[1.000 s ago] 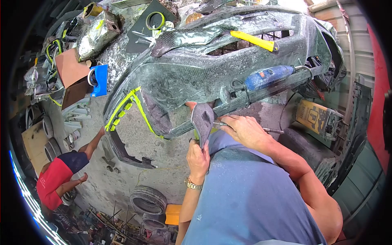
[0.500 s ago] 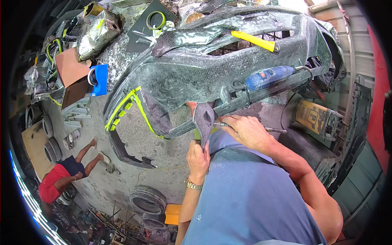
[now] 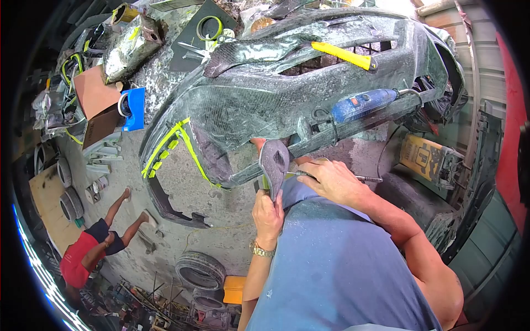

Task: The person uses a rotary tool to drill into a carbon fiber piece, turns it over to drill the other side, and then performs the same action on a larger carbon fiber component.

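Workshop, at the bumper: the fingers point(image 3: 264, 198) of my left hand point(image 3: 268, 212) are wrapped shut round the lower end of a small carbon-fibre piece point(image 3: 274, 160), holding the dark, tongue-shaped part upright just below the lower rail of the bumper point(image 3: 248, 105); my right hand point(image 3: 331, 179) pinches a slim metal handpiece point(image 3: 295, 173) pen-fashion, fingers curled narrow about it, its tip meeting the piece's right edge directly under that same rail; a flexible shaft point(image 3: 369, 179) runs out of my fist to the right, below the bumper's right half. The piece looks thin, stiff and light; its glossy face would likely slip in a loose grip, and its cut edges may be sharp or splintery; I judge the best hold to be low on the broad end, well clear of the tool's tip, as my left hand has it. The handpiece looks smooth and narrow; a grip close to its nose should steady it. A wristwatch point(image 3: 260, 249) sits on my left wrist; a blue rotary tool point(image 3: 364, 103) rests on the bumper's rail, just above my right hand; a yellow-handled tool point(image 3: 342, 55) lies higher up on the bumper; on the concrete floor well below and left of the bumper, a co-worker point(image 3: 77, 265) in a red shirt crouches; a tyre point(image 3: 201, 270) lies beneath the bumper's left end.
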Tool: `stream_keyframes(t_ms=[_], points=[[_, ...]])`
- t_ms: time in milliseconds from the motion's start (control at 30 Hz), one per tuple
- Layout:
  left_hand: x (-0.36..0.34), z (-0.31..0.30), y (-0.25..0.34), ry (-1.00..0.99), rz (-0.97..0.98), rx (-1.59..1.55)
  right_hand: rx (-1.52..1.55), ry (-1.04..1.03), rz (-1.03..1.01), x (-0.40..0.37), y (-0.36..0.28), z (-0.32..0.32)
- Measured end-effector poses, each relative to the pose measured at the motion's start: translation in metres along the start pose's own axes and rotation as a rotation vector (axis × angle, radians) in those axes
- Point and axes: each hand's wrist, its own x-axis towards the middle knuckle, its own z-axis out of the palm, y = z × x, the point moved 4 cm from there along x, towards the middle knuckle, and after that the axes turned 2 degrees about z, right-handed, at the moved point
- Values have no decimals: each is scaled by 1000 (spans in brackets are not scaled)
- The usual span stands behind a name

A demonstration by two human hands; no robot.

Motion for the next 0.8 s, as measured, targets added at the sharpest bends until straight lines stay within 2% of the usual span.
stream_keyframes(t_ms=[433, 800], points=[[0, -1, 1, -18, 31, 30, -173, 25, 24, 8, -2, -8], [1, -3, 1, -58, 9, 43, -184, 32, -5, 10, 1, -3]])
